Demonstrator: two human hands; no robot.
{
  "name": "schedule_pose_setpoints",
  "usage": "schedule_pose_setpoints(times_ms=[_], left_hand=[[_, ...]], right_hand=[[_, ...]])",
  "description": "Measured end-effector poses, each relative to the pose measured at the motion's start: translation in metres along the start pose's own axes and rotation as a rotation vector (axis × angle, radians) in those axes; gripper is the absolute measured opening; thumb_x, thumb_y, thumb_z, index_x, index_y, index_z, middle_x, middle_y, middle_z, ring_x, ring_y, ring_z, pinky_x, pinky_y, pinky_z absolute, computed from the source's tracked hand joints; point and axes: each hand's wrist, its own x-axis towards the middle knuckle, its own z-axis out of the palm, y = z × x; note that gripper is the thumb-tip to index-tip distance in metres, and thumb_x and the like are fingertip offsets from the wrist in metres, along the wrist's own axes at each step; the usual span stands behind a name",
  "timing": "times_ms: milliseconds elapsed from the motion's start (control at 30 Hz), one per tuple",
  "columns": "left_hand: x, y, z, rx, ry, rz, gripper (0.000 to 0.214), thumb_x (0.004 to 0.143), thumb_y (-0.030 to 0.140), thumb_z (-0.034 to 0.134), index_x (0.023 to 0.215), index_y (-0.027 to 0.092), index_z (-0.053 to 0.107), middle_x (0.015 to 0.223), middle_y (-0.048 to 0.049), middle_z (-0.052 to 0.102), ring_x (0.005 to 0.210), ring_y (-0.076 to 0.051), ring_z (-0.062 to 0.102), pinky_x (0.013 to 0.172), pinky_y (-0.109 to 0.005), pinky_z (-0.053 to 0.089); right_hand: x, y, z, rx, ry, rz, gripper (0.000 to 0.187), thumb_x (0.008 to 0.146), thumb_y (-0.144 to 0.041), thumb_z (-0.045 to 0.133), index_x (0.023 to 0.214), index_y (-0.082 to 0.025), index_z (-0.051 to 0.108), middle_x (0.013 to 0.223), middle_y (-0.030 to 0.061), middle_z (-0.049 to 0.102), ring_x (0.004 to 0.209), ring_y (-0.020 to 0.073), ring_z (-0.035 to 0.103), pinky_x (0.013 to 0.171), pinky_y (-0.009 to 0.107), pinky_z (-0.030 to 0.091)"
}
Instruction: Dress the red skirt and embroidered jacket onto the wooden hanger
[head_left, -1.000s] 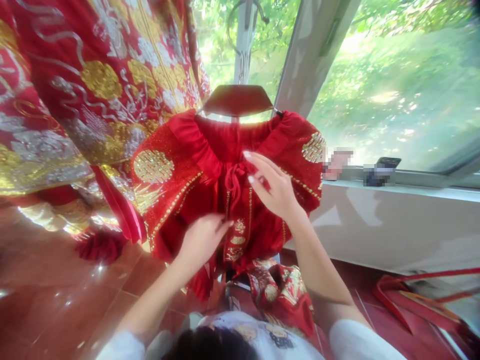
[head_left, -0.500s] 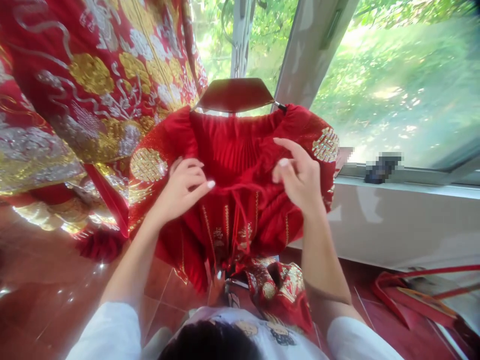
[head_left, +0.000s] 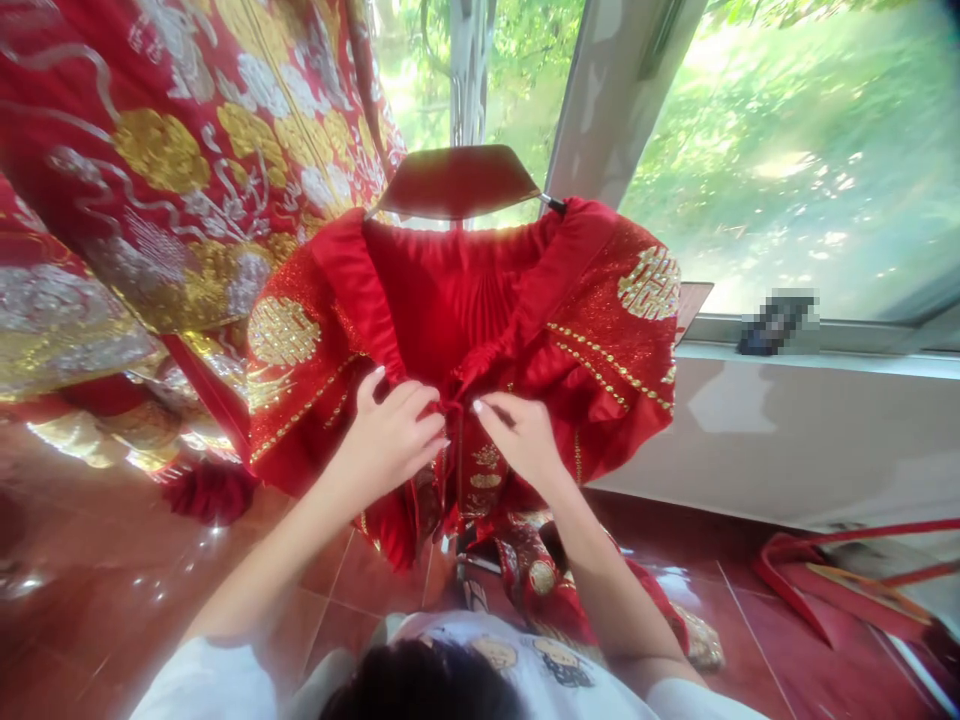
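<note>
At the chest of the small red jacket (head_left: pixel 442 300), both hands meet on the red tie (head_left: pixel 459 378) that joins its two front edges; the left hand (head_left: pixel 394 435) rises from the lower left on a bare forearm, back toward the camera, fingers curled and their tips pinched on the tie; the right hand (head_left: pixel 517 440) comes in from the lower right, wrist bent, thumb and forefinger closed on the same tie, the other fingers folded beside them; the two sets of fingertips almost touch.

The jacket hangs on a wooden hanger (head_left: pixel 457 180) before the window (head_left: pixel 787 150), its front open above the tie; a gold double-happiness emblem (head_left: pixel 651 283) is stitched on the shoulder to the right, and a second gold emblem (head_left: pixel 283 330) on the shoulder to the left, too glittery to read; gold bead trim runs along both front edges.

Left of the jacket and touching it hangs a large embroidered robe (head_left: pixel 172 160), red with gold and silver flowers; below the hands more red and gold cloth (head_left: pixel 540 575) lies on the red tiled floor (head_left: pixel 112 600); the print on the person's white shirt (head_left: pixel 525 670) shows cartoon figures, with no legible lettering.
</note>
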Motion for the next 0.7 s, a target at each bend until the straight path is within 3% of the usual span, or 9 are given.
schedule_pose_setpoints(times_ms=[100, 200, 300, 433, 567, 700], left_hand=[[0.003, 0.000, 0.000, 0.025, 0.008, -0.055, 0.016, 0.093, 0.026, 0.052, 0.106, 0.019, 0.059, 0.110, -0.0060, 0.065, 0.096, -0.020, 0.058, 0.090, -0.042, 0.032], [0.008, 0.005, 0.003, 0.113, -0.027, -0.132, 0.028, 0.091, 0.013, 0.049, 0.119, 0.010, 0.053, 0.114, -0.0125, 0.063, 0.094, -0.022, 0.056, 0.073, -0.036, 0.033], [0.011, 0.008, 0.005, 0.147, -0.049, -0.166, 0.029, 0.088, 0.003, 0.047, 0.115, 0.010, 0.056, 0.107, -0.0112, 0.064, 0.090, -0.022, 0.054, 0.071, -0.036, 0.031], [0.009, 0.006, -0.003, 0.101, 0.056, -0.142, 0.026, 0.088, -0.001, 0.045, 0.103, 0.013, 0.062, 0.094, -0.0071, 0.066, 0.084, -0.019, 0.055, 0.069, -0.037, 0.027], [0.002, 0.000, -0.020, 0.088, 0.194, -0.090, 0.024, 0.091, 0.003, 0.045, 0.103, 0.015, 0.063, 0.090, -0.0046, 0.068, 0.081, -0.017, 0.057, 0.068, -0.036, 0.025], [-0.013, -0.004, -0.042, 0.024, 0.321, -0.140, 0.022, 0.092, 0.008, 0.048, 0.106, 0.019, 0.061, 0.093, -0.0046, 0.068, 0.085, -0.018, 0.056, 0.070, -0.036, 0.028]], right_hand=[[0.004, 0.007, 0.020, 0.178, 0.071, 0.095, 0.024, 0.083, -0.031, 0.054, 0.084, -0.013, 0.071, 0.073, 0.0046, 0.068, 0.065, 0.0129, 0.059, 0.062, 0.021, 0.046], [0.009, 0.004, 0.037, 0.311, 0.178, 0.153, 0.025, 0.081, -0.033, 0.056, 0.082, -0.013, 0.071, 0.075, 0.0059, 0.069, 0.070, 0.0157, 0.062, 0.068, 0.026, 0.050], [0.015, -0.002, 0.048, 0.424, 0.215, 0.164, 0.023, 0.078, -0.032, 0.058, 0.079, -0.012, 0.069, 0.077, 0.0060, 0.069, 0.069, 0.0154, 0.062, 0.070, 0.027, 0.051], [0.014, -0.008, 0.051, 0.505, 0.164, 0.222, 0.026, 0.076, -0.036, 0.059, 0.076, -0.011, 0.067, 0.075, 0.0073, 0.069, 0.069, 0.0163, 0.062, 0.065, 0.025, 0.049], [-0.009, 0.001, 0.058, 0.358, 0.072, 0.303, 0.031, 0.081, -0.038, 0.051, 0.085, -0.012, 0.067, 0.082, 0.0094, 0.070, 0.073, 0.0175, 0.064, 0.068, 0.026, 0.050], [-0.049, 0.028, 0.074, 0.087, -0.018, 0.375, 0.030, 0.082, -0.037, 0.043, 0.072, -0.016, 0.063, 0.073, 0.0074, 0.068, 0.068, 0.0195, 0.064, 0.063, 0.028, 0.048]])
